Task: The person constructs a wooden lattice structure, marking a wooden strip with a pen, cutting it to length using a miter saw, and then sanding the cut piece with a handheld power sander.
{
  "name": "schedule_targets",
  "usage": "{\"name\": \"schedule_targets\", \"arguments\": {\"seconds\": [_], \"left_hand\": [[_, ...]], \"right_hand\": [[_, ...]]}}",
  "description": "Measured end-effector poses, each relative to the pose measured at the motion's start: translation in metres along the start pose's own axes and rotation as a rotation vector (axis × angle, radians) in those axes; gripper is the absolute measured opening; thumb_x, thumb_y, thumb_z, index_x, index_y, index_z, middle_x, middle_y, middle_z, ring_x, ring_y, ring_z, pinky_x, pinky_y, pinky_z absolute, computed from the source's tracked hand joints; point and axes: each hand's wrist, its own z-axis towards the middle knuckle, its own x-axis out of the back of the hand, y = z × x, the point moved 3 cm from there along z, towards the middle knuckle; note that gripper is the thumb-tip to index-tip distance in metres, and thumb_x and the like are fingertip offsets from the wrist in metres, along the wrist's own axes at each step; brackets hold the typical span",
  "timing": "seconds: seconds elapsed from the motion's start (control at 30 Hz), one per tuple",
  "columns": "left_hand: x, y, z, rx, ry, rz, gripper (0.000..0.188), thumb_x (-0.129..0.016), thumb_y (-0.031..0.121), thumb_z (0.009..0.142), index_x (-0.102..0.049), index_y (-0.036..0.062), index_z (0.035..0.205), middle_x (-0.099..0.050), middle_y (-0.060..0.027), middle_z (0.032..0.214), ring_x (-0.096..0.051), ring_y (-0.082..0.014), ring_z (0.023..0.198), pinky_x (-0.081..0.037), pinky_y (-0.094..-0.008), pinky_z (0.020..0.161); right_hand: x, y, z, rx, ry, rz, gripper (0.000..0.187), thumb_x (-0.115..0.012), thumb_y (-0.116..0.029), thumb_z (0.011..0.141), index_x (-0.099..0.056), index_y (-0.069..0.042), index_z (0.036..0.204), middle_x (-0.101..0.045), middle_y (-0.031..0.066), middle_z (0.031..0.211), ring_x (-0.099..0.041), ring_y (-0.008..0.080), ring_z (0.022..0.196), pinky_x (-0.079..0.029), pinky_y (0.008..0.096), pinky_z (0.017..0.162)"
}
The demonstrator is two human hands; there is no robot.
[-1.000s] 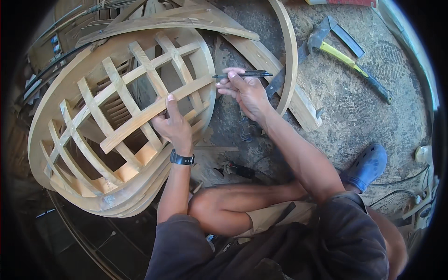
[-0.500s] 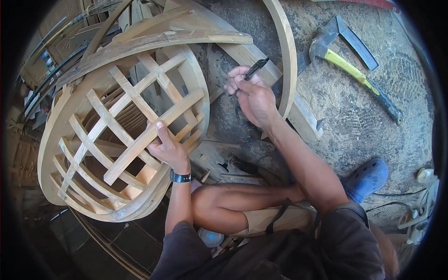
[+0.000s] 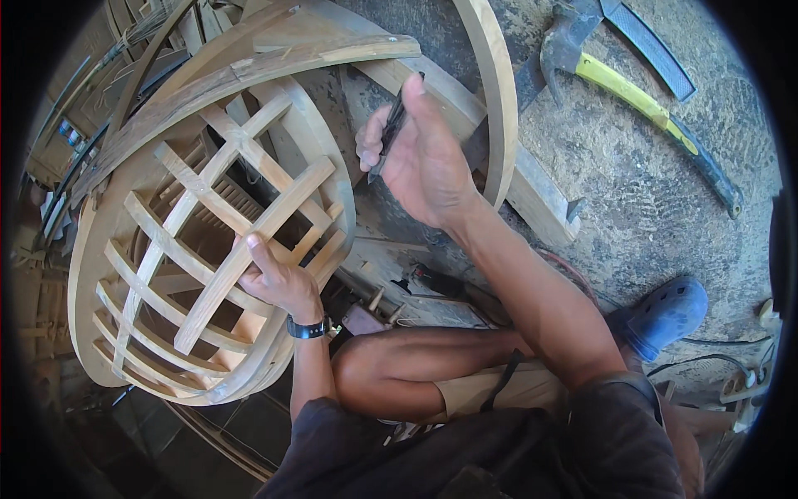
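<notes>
My left hand (image 3: 278, 283) grips a straight, pale wooden slat (image 3: 212, 301), its thumb on top. The slat lies across an oval wooden frame (image 3: 79, 333) filled with crossing curved strips. A dark watch (image 3: 306, 328) is on that wrist. To the right of the frame, my right hand (image 3: 428, 166) is raised, palm partly turned up. Its fingers hold a slim black pen (image 3: 391, 129) that stands nearly upright. The pen touches neither the slat nor the frame.
A curved wooden rib (image 3: 497, 100) crosses a thick beam (image 3: 536, 200) beyond my right hand. At the far right lies a hammer with a yellow and black handle (image 3: 623, 91), beside a blue-grey strip (image 3: 657, 58). A dark-handled tool (image 3: 439, 281) rests near my knee.
My right hand has turned palm up and shifted left toward the frame, tilting the pen more upright. The view has shifted slightly; my left hand keeps its hold on the slat.
</notes>
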Motion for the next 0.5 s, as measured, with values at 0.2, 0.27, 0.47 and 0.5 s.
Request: {"name": "schedule_targets", "arguments": {"seconds": [0.2,0.27,0.47,0.5], "left_hand": [[-0.005,0.007,-0.001,-0.074,0.008,0.009,0.048,-0.067,0.031,0.102,-0.058,-0.0118,0.121,-0.064,-0.0099,0.102,-0.055,-0.0131,0.093,-0.043,-0.0314,0.089],[-0.003,0.005,0.0,-0.064,0.0,-0.002,0.048,-0.068,0.031,0.102,-0.058,-0.0118,0.121,-0.064,-0.0106,0.104,-0.055,-0.0134,0.094,-0.043,-0.0315,0.09],[-0.004,0.004,0.001,-0.065,0.012,-0.021,0.048,-0.068,0.032,0.101,-0.058,-0.0111,0.119,-0.063,-0.0123,0.107,-0.055,-0.0144,0.097,-0.043,-0.0318,0.092],[-0.004,0.003,0.001,-0.067,0.02,-0.015,0.048,-0.068,0.033,0.101,-0.058,-0.0109,0.118,-0.063,-0.0125,0.106,-0.055,-0.0146,0.097,-0.043,-0.0317,0.092]], "right_hand": [[0.026,0.009,-0.002,0.003,0.21,-0.465,0.049,-0.057,-0.051,0.103,-0.065,-0.003,0.095,-0.062,0.0059,0.08,-0.059,0.0142,0.075,-0.048,0.0299,0.074],[0.031,0.013,-0.002,-0.019,0.165,-0.435,0.039,-0.063,-0.042,0.102,-0.065,-0.003,0.098,-0.064,0.0055,0.086,-0.063,0.013,0.076,-0.051,0.0273,0.073],[0.038,0.031,0.01,0.012,0.066,-0.236,0.02,-0.068,-0.018,0.1,-0.058,-0.001,0.106,-0.065,0.0064,0.09,-0.068,0.013,0.084,-0.061,0.0293,0.083],[0.036,0.037,0.011,-0.006,0.073,-0.149,0.021,-0.067,-0.017,0.099,-0.056,-0.001,0.107,-0.065,0.0065,0.09,-0.069,0.0135,0.086,-0.062,0.0311,0.085]]}}
